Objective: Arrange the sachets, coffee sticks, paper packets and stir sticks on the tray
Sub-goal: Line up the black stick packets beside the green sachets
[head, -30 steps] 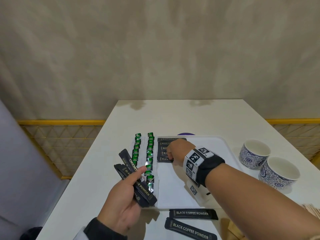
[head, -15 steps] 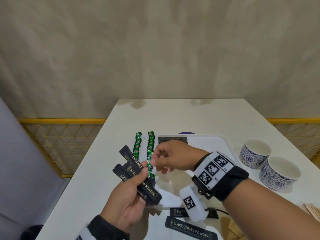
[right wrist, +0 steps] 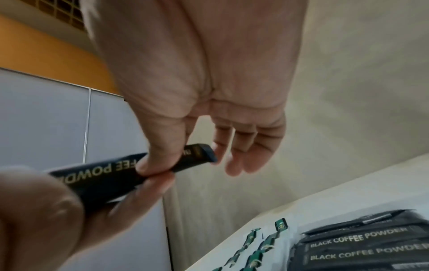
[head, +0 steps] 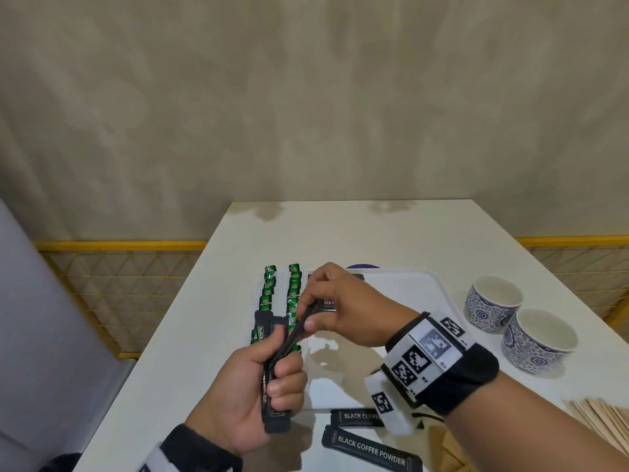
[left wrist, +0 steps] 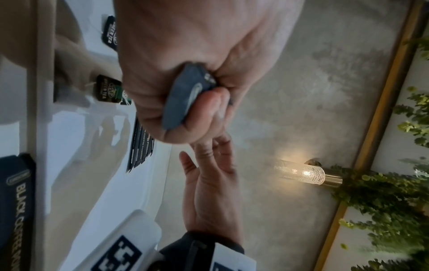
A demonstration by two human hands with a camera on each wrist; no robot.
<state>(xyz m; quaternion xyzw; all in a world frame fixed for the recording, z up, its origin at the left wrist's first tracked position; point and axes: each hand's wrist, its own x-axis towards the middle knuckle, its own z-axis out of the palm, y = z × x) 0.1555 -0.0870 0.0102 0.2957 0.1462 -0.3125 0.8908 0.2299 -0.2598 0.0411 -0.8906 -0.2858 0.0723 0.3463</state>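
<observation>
My left hand (head: 280,366) grips a bundle of black coffee sticks (head: 274,396) above the table's left front. My right hand (head: 310,320) pinches the top end of one stick (right wrist: 120,174) from that bundle between thumb and forefinger; its other fingers hang loose. The white tray (head: 418,287) lies behind the hands. Several black coffee sticks (right wrist: 357,247) lie side by side at the tray's far left, mostly hidden by my right hand in the head view. Two rows of green sachets (head: 293,284) run along the tray's left edge.
Two more black coffee sticks (head: 371,451) lie on the table in front of the tray. Two blue patterned cups (head: 537,338) stand at the right. Wooden stir sticks (head: 599,420) lie at the front right edge. A purple object (head: 362,266) shows behind the tray.
My right hand left the sticks on the tray, came back toward me and took hold of a stick in the left hand's bundle. The left hand closed round the bundle, which turned more upright.
</observation>
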